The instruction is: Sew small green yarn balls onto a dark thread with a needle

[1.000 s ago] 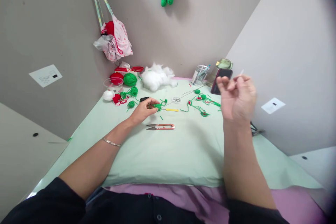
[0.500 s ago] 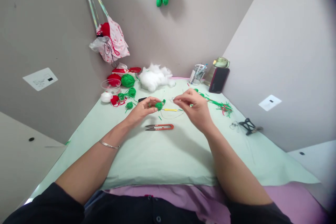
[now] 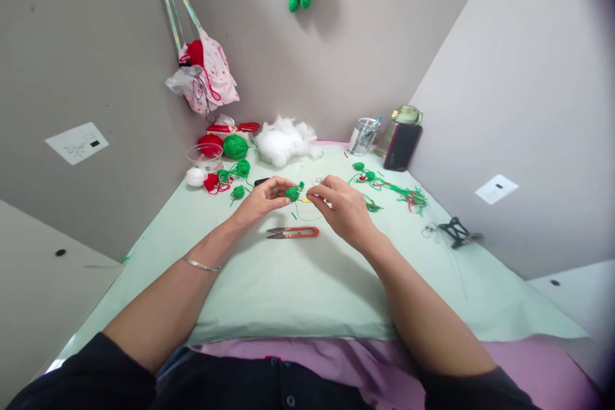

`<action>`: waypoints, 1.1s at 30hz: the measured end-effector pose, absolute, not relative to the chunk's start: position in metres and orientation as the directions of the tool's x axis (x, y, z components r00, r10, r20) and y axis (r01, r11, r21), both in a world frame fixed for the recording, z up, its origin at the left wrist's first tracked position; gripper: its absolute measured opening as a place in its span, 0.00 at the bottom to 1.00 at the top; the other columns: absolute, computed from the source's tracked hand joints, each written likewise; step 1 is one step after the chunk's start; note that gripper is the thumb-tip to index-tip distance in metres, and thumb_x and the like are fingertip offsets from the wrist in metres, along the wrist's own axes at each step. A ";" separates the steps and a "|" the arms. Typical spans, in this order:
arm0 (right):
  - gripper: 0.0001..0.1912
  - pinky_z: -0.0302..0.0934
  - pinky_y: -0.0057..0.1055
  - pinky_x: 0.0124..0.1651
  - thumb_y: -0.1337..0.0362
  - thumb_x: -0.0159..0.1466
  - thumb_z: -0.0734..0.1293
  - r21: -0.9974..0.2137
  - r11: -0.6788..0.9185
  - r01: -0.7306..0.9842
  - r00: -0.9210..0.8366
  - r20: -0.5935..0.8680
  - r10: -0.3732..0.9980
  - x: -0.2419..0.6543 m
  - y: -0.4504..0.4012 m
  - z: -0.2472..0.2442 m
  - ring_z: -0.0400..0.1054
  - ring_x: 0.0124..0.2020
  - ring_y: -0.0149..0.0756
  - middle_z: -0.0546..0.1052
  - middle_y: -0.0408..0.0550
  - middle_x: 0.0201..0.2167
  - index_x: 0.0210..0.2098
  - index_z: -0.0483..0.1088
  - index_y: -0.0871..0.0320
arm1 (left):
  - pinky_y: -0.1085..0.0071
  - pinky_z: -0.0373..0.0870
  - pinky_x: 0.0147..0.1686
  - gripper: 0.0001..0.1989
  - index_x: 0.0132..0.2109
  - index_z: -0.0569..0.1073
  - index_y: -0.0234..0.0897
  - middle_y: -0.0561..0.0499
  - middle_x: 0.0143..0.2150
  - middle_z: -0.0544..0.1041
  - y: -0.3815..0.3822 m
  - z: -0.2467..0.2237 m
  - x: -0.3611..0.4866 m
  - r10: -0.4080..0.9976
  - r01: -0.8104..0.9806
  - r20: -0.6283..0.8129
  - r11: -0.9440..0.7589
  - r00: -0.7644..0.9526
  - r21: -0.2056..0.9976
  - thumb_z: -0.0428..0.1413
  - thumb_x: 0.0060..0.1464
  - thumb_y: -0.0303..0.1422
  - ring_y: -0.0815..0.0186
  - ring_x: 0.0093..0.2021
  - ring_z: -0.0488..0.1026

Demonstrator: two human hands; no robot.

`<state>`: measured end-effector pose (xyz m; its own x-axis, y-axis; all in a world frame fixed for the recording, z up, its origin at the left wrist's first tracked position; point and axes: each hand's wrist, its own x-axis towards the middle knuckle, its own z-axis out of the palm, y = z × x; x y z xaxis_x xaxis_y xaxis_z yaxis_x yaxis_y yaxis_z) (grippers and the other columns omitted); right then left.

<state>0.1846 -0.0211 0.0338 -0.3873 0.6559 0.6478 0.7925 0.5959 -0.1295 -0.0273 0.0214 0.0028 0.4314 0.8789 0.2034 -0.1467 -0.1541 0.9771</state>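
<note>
My left hand [image 3: 270,197] pinches a small green crocheted piece [image 3: 291,193] between thumb and fingers. A short green curl sticks up from its right side. In the pinched fingertips of my right hand [image 3: 339,205] is a thin, light needle [image 3: 302,193], its far end at the green piece. Whether the tip has entered the stitches I cannot tell. A fine dark thread [image 3: 310,220] loops below, between the hands. Under it lies a yellow-handled tool [image 3: 306,200], mostly covered by my right hand. Orange thread snips [image 3: 293,232] rest on the table nearer to me.
White stuffing [image 3: 284,141] is heaped at the back. Yarn balls [image 3: 235,147] and a clear tub [image 3: 205,155] stand at left. At right are green crocheted pieces with loose yarn ends [image 3: 408,195], a phone [image 3: 402,147], a cup of pens [image 3: 364,136] and a black clip-like object [image 3: 456,232].
My right hand has moved left and slightly down, bringing the needle to the green piece. My left hand holds the piece in nearly the same place.
</note>
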 end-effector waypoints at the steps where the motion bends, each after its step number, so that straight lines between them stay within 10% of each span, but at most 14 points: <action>1: 0.09 0.53 0.29 0.34 0.65 0.69 0.63 -0.117 0.595 0.795 -0.397 0.641 0.657 0.185 -0.020 0.033 0.64 0.33 0.33 0.70 0.46 0.31 0.36 0.76 0.55 | 0.65 0.65 0.51 0.17 0.47 0.74 0.37 0.48 0.45 0.77 0.021 0.003 -0.027 0.880 -0.148 0.203 -0.153 0.430 0.977 0.64 0.49 0.32 0.62 0.49 0.72; 18: 0.11 0.53 0.31 0.36 0.65 0.70 0.62 -0.139 0.622 0.771 -0.430 0.607 0.668 0.184 -0.018 0.031 0.62 0.33 0.35 0.68 0.47 0.30 0.36 0.75 0.55 | 0.66 0.66 0.47 0.17 0.46 0.73 0.36 0.48 0.45 0.76 0.016 0.007 -0.027 0.872 -0.111 0.213 -0.183 0.441 0.977 0.65 0.48 0.32 0.63 0.46 0.72; 33: 0.05 0.58 0.29 0.35 0.64 0.65 0.68 -0.628 0.617 0.474 -0.339 0.516 0.786 0.192 -0.009 0.035 0.64 0.30 0.31 0.69 0.43 0.28 0.35 0.78 0.55 | 0.65 0.65 0.49 0.17 0.47 0.76 0.37 0.48 0.44 0.77 0.016 0.007 -0.028 0.827 -0.189 0.193 -0.107 0.529 0.976 0.66 0.49 0.34 0.62 0.46 0.72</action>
<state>0.1924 -0.0089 0.0351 -0.3391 0.7864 0.5164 0.4739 0.6170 -0.6283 -0.0278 0.0157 0.0069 0.5287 0.8266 0.1929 -0.1891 -0.1068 0.9761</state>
